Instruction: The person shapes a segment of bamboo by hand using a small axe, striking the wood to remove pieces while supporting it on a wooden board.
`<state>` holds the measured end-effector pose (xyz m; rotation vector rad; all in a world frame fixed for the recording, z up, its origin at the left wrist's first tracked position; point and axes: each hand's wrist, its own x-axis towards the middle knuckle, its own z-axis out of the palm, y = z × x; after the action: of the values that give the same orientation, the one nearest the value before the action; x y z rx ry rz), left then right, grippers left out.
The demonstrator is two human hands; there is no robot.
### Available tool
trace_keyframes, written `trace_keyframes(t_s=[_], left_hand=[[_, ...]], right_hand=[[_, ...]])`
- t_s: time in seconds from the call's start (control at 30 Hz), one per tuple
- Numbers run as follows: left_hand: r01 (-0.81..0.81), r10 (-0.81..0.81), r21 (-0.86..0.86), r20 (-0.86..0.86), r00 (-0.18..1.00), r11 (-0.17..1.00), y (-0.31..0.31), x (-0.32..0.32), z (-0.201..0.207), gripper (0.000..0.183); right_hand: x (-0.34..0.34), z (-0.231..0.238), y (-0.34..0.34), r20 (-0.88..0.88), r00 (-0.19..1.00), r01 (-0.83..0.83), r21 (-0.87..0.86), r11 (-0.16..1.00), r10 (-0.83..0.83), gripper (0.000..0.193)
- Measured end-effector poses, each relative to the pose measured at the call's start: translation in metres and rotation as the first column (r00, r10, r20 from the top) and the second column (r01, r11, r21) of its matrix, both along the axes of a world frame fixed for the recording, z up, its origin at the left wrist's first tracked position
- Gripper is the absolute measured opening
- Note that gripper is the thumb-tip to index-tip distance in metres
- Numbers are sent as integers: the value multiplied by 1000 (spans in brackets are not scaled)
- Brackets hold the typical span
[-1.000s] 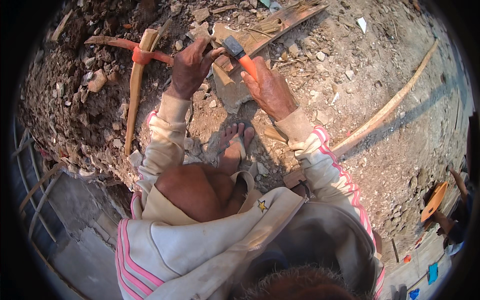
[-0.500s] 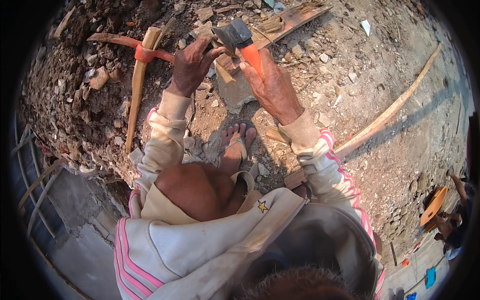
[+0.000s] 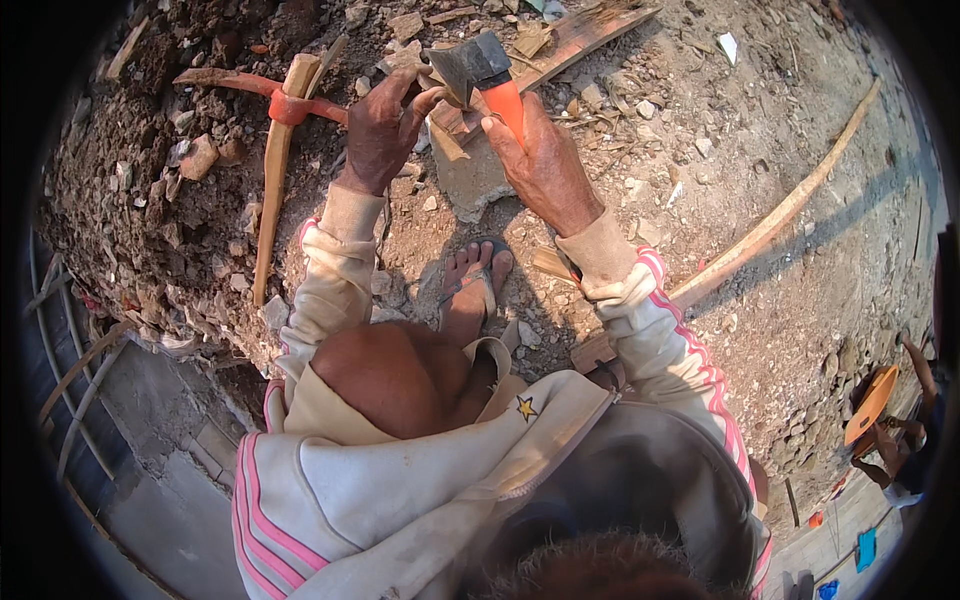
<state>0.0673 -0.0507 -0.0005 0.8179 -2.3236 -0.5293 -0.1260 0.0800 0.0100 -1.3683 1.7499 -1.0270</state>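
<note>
In my right hand is a hatchet, its orange handle gripped close below the dark metal head. The blade points left, toward my left hand. That hand is closed, thumb and fingers pinching a small piece of wood mostly hidden behind the blade. Below the hatchet, split wood lies over a grey stone slab. A weathered plank stretches away to the upper right.
Left of my hands lies a pickaxe with a red head and wooden handle, against rubble. A long pole crosses the ground at right. My sandalled foot is below the slab. Another person is at far right beside an orange pan.
The hatchet head has tipped slightly, and my right hand has shifted a little. My left hand keeps almost the same place and pinch.
</note>
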Motion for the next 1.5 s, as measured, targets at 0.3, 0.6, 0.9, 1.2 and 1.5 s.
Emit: trace_keyframes(t_s=[0.3,0.6,0.9,1.2,1.5], left_hand=[[65,239,625,-389,889,778,13,-11,-14,31],[92,208,584,-426,880,807,7,-15,-16,32],[152,86,556,-378,922,817,0,-12,-22,25],[144,107,519,-424,899,843,5,-21,-18,25],[215,104,568,-476,873,795,1,-15,-21,22]], right_hand=[[-2,18,1,142,989,37,-47,998,-30,40],[13,12,-6,-141,990,9,-58,998,-17,34],[-14,10,-13,150,988,36,-77,996,-24,35],[-1,3,3,19,999,34,-60,998,-33,35],[-24,-8,-6,466,871,-11,339,941,-158,44]])
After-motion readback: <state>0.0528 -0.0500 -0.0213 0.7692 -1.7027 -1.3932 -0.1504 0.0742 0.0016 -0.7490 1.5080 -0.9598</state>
